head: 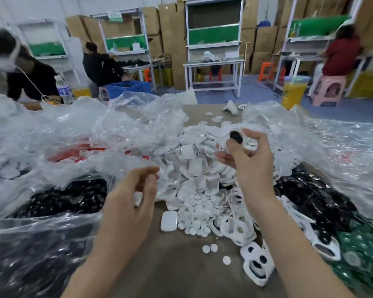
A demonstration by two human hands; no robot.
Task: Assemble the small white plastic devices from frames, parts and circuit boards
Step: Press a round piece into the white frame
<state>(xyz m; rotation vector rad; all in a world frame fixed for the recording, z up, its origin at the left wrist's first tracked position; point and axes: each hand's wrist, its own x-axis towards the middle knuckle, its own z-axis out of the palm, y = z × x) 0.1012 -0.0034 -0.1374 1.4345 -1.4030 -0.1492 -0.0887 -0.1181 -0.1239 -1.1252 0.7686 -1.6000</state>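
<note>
two hands are up over the table (181, 267), and only one has a sure hold. your right hand (252, 162) is curled round a white frame (225, 145), raised above the pile of white shells (194, 166), with a black part (236, 137) sitting at the frame's top edge by your fingertips. your left hand (134, 194) hangs lower and well apart from it, fingers loosely curled, thumb near forefinger; whether it pinches anything small i cannot tell.

the weak point, as i judge it, is the black part. it looks perched rather than pressed home, so if you ease your grip or roll the frame before seating it, it could slip out and fall among the shells below. bring your left hand in carelessly and you could knock it loose yourself. the clear plastic bags (52, 130) billow close to that hand and could snag your fingers. blur hides which way the part faces, so check before pressing, or it may jam crooked.
</note>
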